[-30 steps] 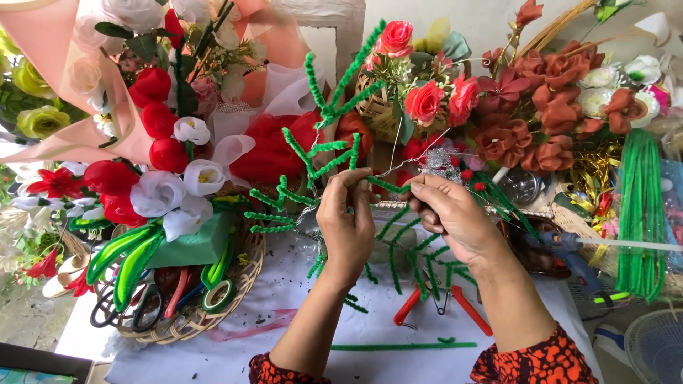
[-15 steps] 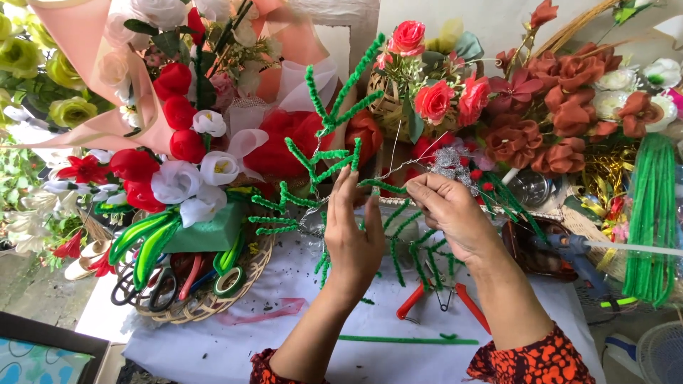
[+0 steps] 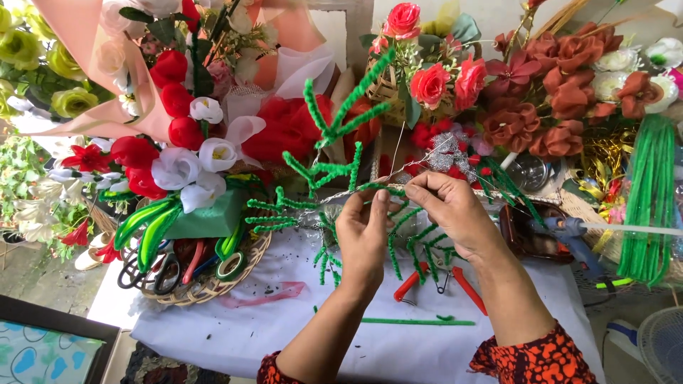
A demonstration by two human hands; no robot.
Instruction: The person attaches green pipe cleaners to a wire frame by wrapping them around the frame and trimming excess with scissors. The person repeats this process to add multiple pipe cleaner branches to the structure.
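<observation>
My left hand [image 3: 364, 238] and my right hand [image 3: 452, 213] are raised over the white table covering [image 3: 284, 334], both pinching a branching stem made of green pipe cleaners [image 3: 329, 171]. The stem's fuzzy green twigs fan up and to the left, and more hang down between my hands. My right hand's fingertips grip the stem at its right end, and my left hand's thumb and fingers grip it just beside that. A thin silvery wire [image 3: 427, 153] runs up from my hands.
A woven basket [image 3: 206, 288] at left holds scissors [image 3: 149, 270], tape rolls and green foam. Red-handled pliers [image 3: 441, 281] and a loose green pipe cleaner [image 3: 413, 321] lie on the covering. Artificial flower bouquets crowd the back. A glue gun [image 3: 569, 231] and a green pipe-cleaner bundle [image 3: 647, 199] sit right.
Both hands stay on the green stem, shifting slightly as they work it. The view has drifted a little, bringing more of the table's left edge in.
</observation>
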